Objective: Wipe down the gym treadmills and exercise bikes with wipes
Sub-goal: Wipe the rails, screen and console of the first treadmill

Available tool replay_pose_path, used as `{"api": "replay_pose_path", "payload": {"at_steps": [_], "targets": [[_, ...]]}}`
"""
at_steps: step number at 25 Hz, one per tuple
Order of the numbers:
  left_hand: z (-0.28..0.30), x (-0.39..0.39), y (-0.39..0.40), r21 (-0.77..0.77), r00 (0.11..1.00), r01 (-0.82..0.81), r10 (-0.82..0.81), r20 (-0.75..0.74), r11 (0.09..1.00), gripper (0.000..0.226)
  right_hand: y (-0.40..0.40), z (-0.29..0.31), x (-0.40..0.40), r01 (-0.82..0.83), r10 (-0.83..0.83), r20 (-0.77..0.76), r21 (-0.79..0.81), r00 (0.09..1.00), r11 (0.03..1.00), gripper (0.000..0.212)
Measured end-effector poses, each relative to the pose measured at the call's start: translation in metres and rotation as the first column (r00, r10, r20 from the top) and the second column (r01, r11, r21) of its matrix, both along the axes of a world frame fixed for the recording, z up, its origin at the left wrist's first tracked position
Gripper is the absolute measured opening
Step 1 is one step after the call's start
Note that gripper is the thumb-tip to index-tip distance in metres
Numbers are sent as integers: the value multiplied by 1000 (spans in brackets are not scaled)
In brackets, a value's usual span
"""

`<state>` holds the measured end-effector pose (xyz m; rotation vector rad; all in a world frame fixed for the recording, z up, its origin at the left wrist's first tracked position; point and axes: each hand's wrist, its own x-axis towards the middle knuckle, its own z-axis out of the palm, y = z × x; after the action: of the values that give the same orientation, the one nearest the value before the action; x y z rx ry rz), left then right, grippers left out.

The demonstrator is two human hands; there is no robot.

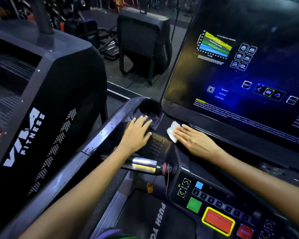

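Observation:
I stand at a dark treadmill console (188, 157) with a large lit screen (240, 66) above it. My right hand (195, 141) lies flat with straight fingers on a white wipe (172, 131), pressing it onto the ledge just below the screen's lower left corner. My left hand (136, 133) rests flat, fingers spread, on the console's left tray beside the round cup holder (148, 109). The glossy side rail (100, 133) under my left forearm shows wet droplets.
A keypad with green (194, 205) and red buttons (218, 221) sits at the lower right. A chrome grip bar (141, 165) crosses below my left hand. Another black machine marked FITNESS (41, 126) stands close on the left, and a further machine (143, 42) stands behind.

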<state>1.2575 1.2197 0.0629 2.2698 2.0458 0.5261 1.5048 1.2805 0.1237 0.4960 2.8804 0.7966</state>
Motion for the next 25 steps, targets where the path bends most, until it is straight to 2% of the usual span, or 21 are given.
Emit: {"api": "replay_pose_path", "payload": {"at_steps": [4,6,8,10,12,14,16,17,18,19,20,21,22,23,25], "targets": [[-7,15,0,-37,1000,-15,15,-3,999,79,-2,-3,-36,148,-154,-95,-65,983,987,56],[-9,13,0,-4,999,-25,25,22,1000,81,-5,0,-22,172,-176,-64,-63,982,983,56],[-9,13,0,10,997,-33,32,70,999,80,-13,-3,6,127,-127,-51,-8,991,992,56],[-10,15,1,11,995,-39,38,90,999,80,-22,-6,24,169,-169,-9,-1,986,986,58],[-10,14,1,14,994,-40,39,98,999,81,-31,-10,18,228,-235,-39,-136,971,964,62],[-11,13,1,15,993,-36,34,111,999,81,-37,-15,9,234,-312,-140,-403,940,885,69],[-12,14,2,24,993,-36,33,115,999,82,-41,0,10,305,-486,-81,-686,870,660,72],[-12,14,2,30,992,-38,34,118,999,82,-42,6,14,315,-543,-48,-770,838,554,66],[-13,14,3,32,992,-42,38,122,999,82,-42,9,17,289,-566,-49,-821,823,492,57],[-13,14,3,32,991,-46,41,126,998,82,-44,13,19,264,-550,-59,-831,833,490,48],[-13,14,3,31,991,-48,44,129,998,82,-47,16,19,258,-494,-63,-792,867,553,40],[-13,14,4,31,991,-48,44,130,998,81,-47,16,15,272,-425,-47,-703,904,657,39],[-12,14,3,30,990,-47,42,132,998,81,-44,14,7,268,-351,-33,-579,936,770,46],[-12,15,3,31,990,-44,39,134,999,80,-41,13,-4,264,-300,0,-473,954,841,56],[-12,14,2,31,989,-41,36,141,999,74,-35,9,-27,290,-275,96,-396,957,871,53]]}}
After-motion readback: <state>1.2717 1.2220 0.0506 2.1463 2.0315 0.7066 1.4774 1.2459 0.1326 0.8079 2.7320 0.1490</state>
